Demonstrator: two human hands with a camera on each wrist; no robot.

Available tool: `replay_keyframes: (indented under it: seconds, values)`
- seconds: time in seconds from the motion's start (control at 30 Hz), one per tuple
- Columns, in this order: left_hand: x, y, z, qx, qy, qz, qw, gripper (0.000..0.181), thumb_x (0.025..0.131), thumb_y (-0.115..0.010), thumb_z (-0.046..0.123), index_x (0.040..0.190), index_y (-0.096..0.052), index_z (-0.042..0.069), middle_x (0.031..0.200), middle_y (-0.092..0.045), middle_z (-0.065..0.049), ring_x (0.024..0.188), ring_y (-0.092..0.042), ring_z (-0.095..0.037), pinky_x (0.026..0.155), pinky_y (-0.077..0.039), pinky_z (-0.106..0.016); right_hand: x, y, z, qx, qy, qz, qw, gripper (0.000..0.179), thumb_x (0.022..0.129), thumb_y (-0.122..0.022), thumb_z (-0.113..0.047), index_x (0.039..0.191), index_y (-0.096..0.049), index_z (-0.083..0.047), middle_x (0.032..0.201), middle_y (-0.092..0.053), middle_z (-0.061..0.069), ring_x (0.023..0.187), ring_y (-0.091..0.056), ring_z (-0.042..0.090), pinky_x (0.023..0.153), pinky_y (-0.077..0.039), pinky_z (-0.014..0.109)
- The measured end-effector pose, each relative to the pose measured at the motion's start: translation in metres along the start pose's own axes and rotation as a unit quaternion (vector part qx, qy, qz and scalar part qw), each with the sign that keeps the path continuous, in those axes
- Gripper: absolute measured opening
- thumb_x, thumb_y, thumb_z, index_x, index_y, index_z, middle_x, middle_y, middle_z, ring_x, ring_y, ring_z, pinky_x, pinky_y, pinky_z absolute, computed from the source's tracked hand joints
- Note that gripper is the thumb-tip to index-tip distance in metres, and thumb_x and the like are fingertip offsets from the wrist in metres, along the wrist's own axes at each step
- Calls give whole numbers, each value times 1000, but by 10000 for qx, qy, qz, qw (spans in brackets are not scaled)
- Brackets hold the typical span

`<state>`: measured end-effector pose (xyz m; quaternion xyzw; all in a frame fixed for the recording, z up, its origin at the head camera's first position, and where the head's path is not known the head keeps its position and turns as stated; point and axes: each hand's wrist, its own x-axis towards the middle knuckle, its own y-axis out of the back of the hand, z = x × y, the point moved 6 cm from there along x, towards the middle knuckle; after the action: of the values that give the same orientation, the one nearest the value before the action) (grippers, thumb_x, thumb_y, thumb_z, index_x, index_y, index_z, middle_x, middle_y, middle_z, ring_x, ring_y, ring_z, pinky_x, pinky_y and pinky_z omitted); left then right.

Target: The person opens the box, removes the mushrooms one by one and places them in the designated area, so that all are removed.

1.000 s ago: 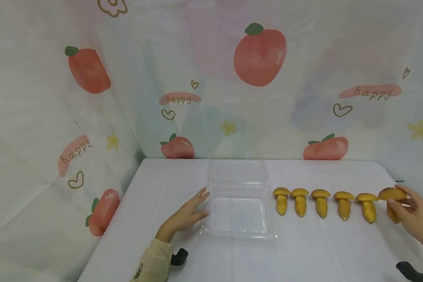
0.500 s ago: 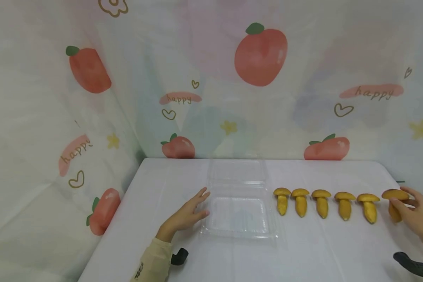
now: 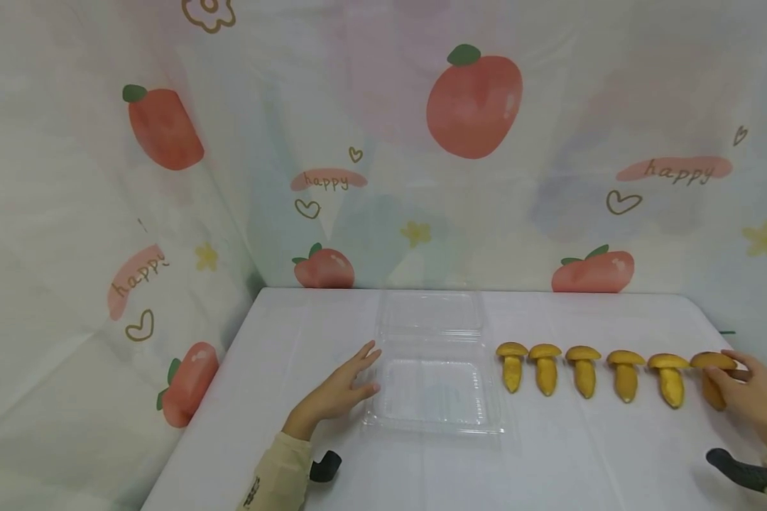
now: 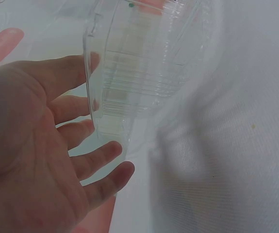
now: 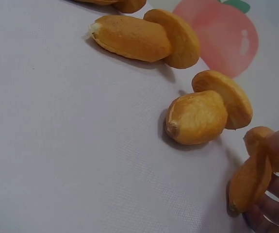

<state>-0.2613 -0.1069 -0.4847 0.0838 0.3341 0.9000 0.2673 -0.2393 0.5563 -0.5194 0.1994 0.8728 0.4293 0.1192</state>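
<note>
At the right end of a row of yellow-brown mushrooms, my right hand (image 3: 755, 397) pinches the last mushroom (image 3: 712, 390) between thumb and fingers. The right wrist view shows that mushroom (image 5: 250, 182) with its stem tip down at the cloth. Beside it lies another mushroom (image 5: 200, 116), apart from my fingers. My left hand (image 3: 332, 390) has its fingers spread at the left side of a clear plastic clamshell box (image 3: 431, 428), which lies with its lid folded back. In the left wrist view, the fingertips of my left hand (image 4: 37, 136) are at the box's wall (image 4: 94, 87).
The other mushrooms (image 3: 584, 376) stand in a line right of the box, caps to the back, on a white cloth-covered table (image 3: 460, 475). A patterned curtain (image 3: 383, 106) hangs along the table's back and left. Dark wrist mounts (image 3: 741, 470) stick out near both sleeves.
My right hand has shifted a little nearer and lower with the last mushroom. My left hand and the box have stayed put.
</note>
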Motion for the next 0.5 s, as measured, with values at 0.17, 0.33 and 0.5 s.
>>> replay_keyframes:
  seconds: [0.17,0.33,0.5]
  values:
    - [0,0,0,21,-20,10,10000,65,102,-61,23,158,-33,5,171,-15,-13,157,-17,-36,124,-24,-60,4,0,2,-77,-32,2,10000,69,109,-38,-34,151,-17,16,140,-28,51,120,-38,64,92,-47,68]
    - [0,0,1,14,-11,15,10000,65,101,-61,22,158,-33,5,171,-15,-13,157,-17,-37,123,-25,-60,6,-2,3,-38,-266,-72,9996,68,109,-38,-32,152,-16,15,141,-29,51,122,-38,63,98,-45,69]
    - [0,0,1,20,-7,1,10000,65,101,-61,22,158,-33,5,171,-15,-13,157,-17,-37,124,-24,-60,5,-5,5,14,-502,-97,9987,65,110,-38,-31,154,-16,13,142,-28,49,124,-37,62,101,-44,68]
